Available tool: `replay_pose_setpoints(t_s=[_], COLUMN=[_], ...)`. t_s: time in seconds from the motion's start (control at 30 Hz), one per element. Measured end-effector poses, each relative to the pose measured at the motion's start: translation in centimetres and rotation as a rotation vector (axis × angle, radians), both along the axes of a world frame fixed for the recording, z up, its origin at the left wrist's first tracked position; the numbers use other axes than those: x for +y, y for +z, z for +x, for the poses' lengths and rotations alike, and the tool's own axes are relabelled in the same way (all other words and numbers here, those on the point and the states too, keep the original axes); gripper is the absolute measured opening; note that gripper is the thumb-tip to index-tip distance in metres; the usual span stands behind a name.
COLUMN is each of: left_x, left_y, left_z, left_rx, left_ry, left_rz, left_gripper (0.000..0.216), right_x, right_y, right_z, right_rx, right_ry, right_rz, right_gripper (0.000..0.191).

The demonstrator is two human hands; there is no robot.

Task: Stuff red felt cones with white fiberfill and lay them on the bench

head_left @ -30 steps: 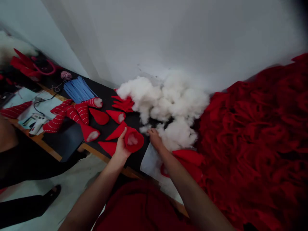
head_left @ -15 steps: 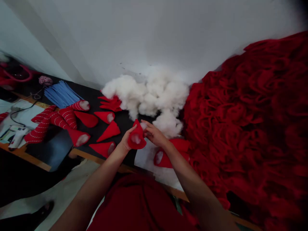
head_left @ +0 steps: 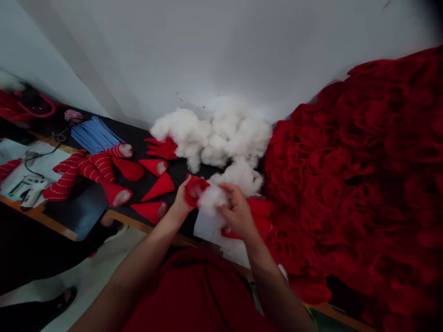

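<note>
My left hand [head_left: 181, 199] is closed round a red felt cone [head_left: 191, 191], whose open mouth faces right and shows white filling inside. A tuft of white stuffing [head_left: 212, 199] is pinched in my right hand [head_left: 237, 210], right beside the cone's mouth. Whether the tuft touches the rim I cannot tell. Behind both hands lies a heap of white stuffing [head_left: 221, 138]. To the left, several red felt cones [head_left: 159, 186] rest on the black table, some with filling showing at their wide ends. Under my right hand, another red cone [head_left: 261, 226] lies partly hidden on a white sheet [head_left: 207, 226].
A tall pile of red felt pieces [head_left: 346, 184] fills the right side. Leftward are red cones with white stitched stripes [head_left: 64, 184], blue strips [head_left: 95, 133], a white glue gun [head_left: 34, 192] and its cord. A person's dark-clothed leg [head_left: 34, 258] shows at lower left.
My right hand has drawn to the right and now holds a larger tuft of stuffing. The cone in my left hand has turned, its mouth now facing right. The view has shifted slightly.
</note>
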State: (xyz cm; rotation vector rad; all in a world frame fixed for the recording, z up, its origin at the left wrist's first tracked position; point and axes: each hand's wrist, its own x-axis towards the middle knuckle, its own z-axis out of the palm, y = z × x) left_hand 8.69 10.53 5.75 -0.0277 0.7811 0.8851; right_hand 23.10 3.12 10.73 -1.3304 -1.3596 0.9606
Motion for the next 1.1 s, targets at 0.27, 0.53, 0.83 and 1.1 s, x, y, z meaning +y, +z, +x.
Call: replay_pose_setpoints(t_s=[0.27, 0.53, 0.83, 1.1], left_x=[-1.5, -3.2, -3.5, -4.0], left_y=[1.0, 0.8, 0.0, 0.8], left_z=[1.4, 1.1, 1.3, 1.1], left_rx=[-0.029, 0.341, 1.047, 1.027], left_ry=[-0.133, -0.024, 0.042, -0.043], left_rz=[-0.079, 0.409, 0.767, 1.063], left_gripper=[0.024, 0.038, 0.013, 0.022], right_x=[1.5, 2.3, 2.0, 2.4], right_y=[-2.9, -4.9, -5.4, -5.8], right_z=[-3.2, -2.0, -2.2, -1.4], right_rx=[-0.386, -0.308, -0.242, -0.215], right_ry=[-0.120, -0.279, -0.400, -0.422], right_rz=[0.124, 0.124, -0.015, 0.076], right_gripper=[0.019, 0.026, 0.045, 0.031])
